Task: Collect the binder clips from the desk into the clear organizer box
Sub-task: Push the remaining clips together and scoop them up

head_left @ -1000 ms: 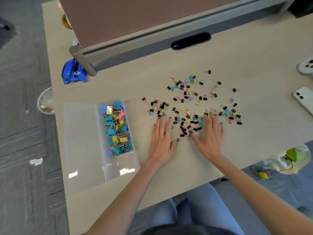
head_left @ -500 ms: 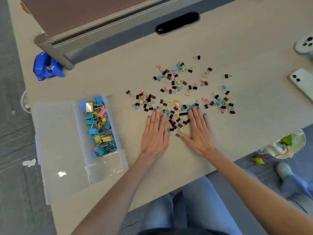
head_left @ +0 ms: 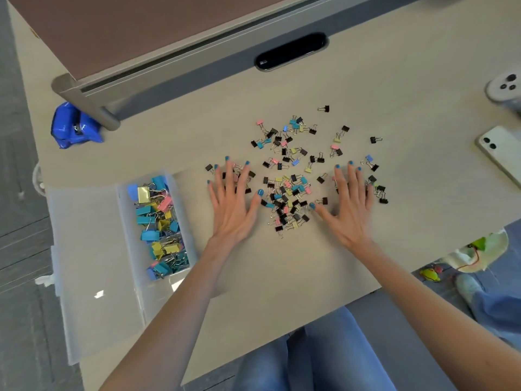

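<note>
Several small binder clips (head_left: 290, 193), black, blue, pink and yellow, lie scattered over the middle of the desk (head_left: 282, 277). My left hand (head_left: 232, 204) lies flat with fingers spread on the left side of the scatter, covering some clips. On the right side my right hand (head_left: 349, 206) lies flat the same way, fingers spread over clips. A dense pile sits between the two hands. The clear organizer box (head_left: 184, 224) stands open at the left, with larger blue, yellow and pink clips in one compartment and its lid (head_left: 87, 263) folded out to the left.
A white phone (head_left: 500, 153) lies at the right edge, and a white controller (head_left: 504, 86) sits behind it. At the far left lies a blue plastic packet (head_left: 73, 128). A raised partition with a grey rail (head_left: 141, 80) runs along the back. The desk's front edge is near my lap.
Both hands have moved apart, the left one leftward and the right one rightward, so they now flank the central pile instead of lying side by side. The camera view has shifted too.
</note>
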Demonstrator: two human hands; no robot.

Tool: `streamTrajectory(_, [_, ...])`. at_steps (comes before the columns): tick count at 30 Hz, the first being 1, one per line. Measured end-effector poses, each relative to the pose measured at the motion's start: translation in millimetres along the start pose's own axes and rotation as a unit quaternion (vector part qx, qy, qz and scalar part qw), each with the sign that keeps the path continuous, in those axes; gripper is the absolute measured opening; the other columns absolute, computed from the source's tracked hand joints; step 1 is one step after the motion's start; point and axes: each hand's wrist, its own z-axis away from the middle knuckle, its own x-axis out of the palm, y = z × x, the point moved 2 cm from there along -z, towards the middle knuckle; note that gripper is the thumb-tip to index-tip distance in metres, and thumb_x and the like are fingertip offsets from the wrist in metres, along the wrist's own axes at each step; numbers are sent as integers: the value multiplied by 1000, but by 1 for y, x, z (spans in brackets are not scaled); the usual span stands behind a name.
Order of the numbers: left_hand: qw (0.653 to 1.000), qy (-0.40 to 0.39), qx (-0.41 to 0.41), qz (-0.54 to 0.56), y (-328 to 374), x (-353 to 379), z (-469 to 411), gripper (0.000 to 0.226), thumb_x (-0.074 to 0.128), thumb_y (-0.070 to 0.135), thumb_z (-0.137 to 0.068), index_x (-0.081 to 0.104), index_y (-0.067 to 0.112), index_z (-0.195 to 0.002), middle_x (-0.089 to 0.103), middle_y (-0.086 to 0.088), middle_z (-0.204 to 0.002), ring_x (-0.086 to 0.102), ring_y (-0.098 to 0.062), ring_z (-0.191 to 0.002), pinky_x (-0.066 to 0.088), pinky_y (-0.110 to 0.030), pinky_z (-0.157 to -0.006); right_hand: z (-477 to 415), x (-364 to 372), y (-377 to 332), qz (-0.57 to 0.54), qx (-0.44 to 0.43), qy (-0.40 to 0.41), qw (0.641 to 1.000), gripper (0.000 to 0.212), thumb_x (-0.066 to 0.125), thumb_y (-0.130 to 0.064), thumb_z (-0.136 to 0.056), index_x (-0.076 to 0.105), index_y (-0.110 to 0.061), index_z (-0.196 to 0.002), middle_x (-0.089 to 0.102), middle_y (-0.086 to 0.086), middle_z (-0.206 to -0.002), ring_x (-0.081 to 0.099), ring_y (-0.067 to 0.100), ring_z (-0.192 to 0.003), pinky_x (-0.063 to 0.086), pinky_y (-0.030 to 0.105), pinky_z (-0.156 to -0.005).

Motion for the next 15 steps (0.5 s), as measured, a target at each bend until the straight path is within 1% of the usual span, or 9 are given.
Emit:
streamTrajectory(4, [999,-3,-27,-39,-5,-1,-13,66,23,60,-94,0,39,-152,-19,-3,-160,-19,-31,-146,-11,-56,-115,-5,-4,16,34,36,-8,999,82,29,-73,-84,4,-35,-151,-6,-1,-161,-11,21,-147,-5,56,-116])
streamTrajectory(6, [998,0,-43,-41,-8,0,-17,64,25,60,-95,1,41,-151,-19,-3,-160,-20,-32,-145,-11,-58,-114,-6,-4,21,40,54,-6,998,78,29,-72,-85,6,-36,-151,-3,-1,-161,-11,21,-147,-5,58,-115])
streamTrajectory(9, [998,-17,-53,-40,-11,6,-20,62,25,60,-96,2,42,-151,-19,-2,-160,-23,-31,-145,-9,-60,-115,-6,0,27,33,77,-13,996,77,26,-72,-86,8,-35,-150,0,1,-161,-12,22,-147,-4,58,-115])
streamTrajectory(11, [998,-23,-43,-48,-10,11,-20,61,25,59,-97,6,41,-151,-17,-2,-160,-24,-29,-145,-9,-58,-116,-6,3,26,26,72,-18,997,77,24,-72,-86,9,-33,-150,-1,1,-161,-12,21,-147,-5,57,-116])
streamTrajectory(15, [998,-29,7,-51,0,17,-17,59,26,52,-99,9,35,-152,-14,-3,-161,-22,-26,-145,-5,-50,-119,-8,7,16,26,39,-21,999,80,23,-71,-86,8,-29,-152,-2,-1,-161,-13,16,-147,-5,50,-118])
